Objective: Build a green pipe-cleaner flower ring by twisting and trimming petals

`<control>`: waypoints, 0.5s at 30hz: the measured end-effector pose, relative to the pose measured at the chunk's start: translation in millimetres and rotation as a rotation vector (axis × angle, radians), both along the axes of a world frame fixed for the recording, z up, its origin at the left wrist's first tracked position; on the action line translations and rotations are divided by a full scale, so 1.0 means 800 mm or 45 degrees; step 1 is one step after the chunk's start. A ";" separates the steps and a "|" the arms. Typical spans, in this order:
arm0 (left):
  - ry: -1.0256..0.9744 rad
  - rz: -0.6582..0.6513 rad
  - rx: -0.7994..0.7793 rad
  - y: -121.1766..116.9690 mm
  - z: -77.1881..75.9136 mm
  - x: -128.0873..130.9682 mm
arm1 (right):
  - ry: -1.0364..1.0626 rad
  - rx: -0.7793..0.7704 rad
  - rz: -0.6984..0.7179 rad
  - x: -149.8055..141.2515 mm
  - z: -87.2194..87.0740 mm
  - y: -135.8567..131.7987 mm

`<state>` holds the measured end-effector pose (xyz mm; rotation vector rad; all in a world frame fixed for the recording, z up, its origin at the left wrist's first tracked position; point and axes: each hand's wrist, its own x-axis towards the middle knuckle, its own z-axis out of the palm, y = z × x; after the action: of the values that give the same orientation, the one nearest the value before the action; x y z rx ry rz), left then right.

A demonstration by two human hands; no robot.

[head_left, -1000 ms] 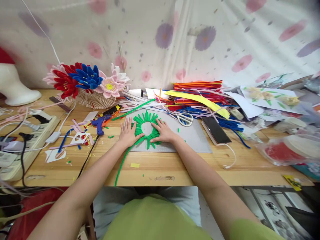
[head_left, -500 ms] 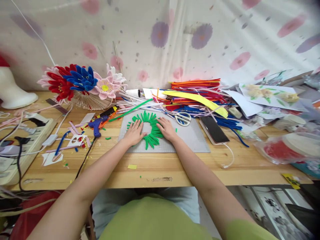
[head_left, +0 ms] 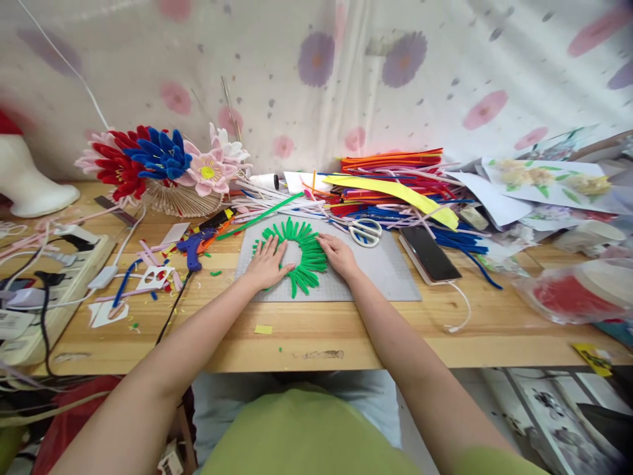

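A ring of green fuzzy chenille-stem loops point(head_left: 309, 256) lies flat on the grey cutting mat point(head_left: 386, 277), with a round gap at its middle. My left hand point(head_left: 267, 264) is open and rests palm down over the ring's left side, its thumb reaching toward the gap. At the right edge of the ring, my right hand point(head_left: 340, 254) has its fingers bent together around the tips of the loops; the fingertips are partly hidden. White-handled scissors point(head_left: 366, 232) lie just beyond my right hand. A long green stem point(head_left: 262, 216) lies behind the ring.
A blue glue gun point(head_left: 192, 249) lies among scraps at left, near a power strip point(head_left: 82, 290). Fuzzy flowers point(head_left: 158, 155) stand behind it. Bundles of coloured chenille stems point(head_left: 390, 161) line the back. A phone point(head_left: 430, 254) with a white cable lies at right.
My right hand has drawn slightly off the ring to its right edge, and its fingers have bent closer together. My left hand stays over the ring's left side. The view has shifted slightly.
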<state>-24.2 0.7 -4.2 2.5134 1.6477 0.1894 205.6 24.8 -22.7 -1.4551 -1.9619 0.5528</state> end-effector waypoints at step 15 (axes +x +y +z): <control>-0.055 0.538 0.048 0.130 0.058 -0.074 | -0.231 0.106 -0.034 -0.009 0.001 -0.003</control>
<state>-83.2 104.8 42.5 2.1342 2.1540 0.3146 198.5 22.6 -22.0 -1.5222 -2.0748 0.3328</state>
